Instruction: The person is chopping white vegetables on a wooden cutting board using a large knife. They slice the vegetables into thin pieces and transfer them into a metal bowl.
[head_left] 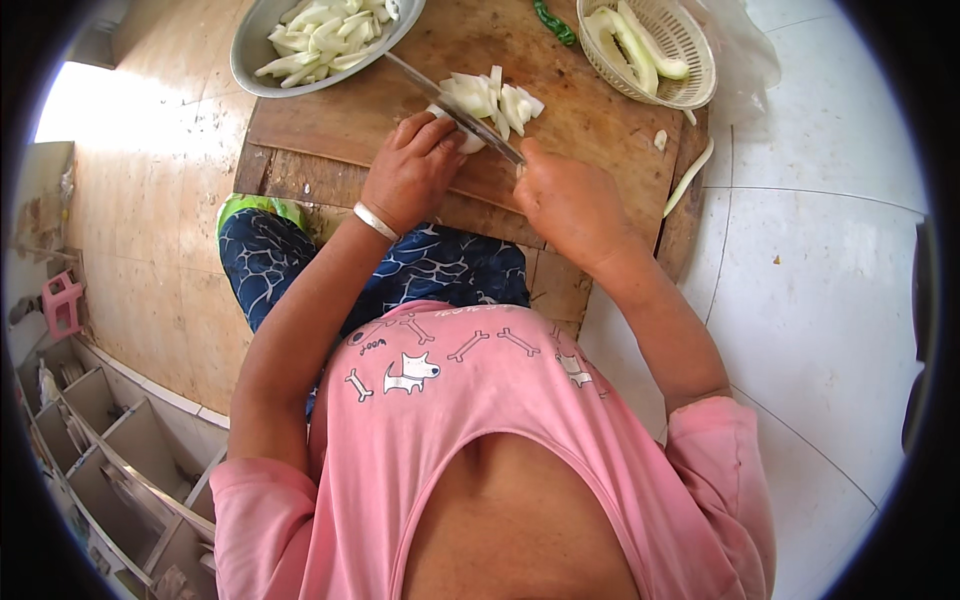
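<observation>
Angular pale slices (493, 100), thin metal knife (455, 109), grained wooden board (590, 122)

The knife (455, 109) is slanted, seen almost edge-on. Pale veg chunk (470, 145) sits just on its near side, partly hidden, and whitish cut slices (512, 106) are piled kinda loosely just past it.

L hand (410, 172) curled — R hand (575, 198) clenched, palm prob. down
</observation>
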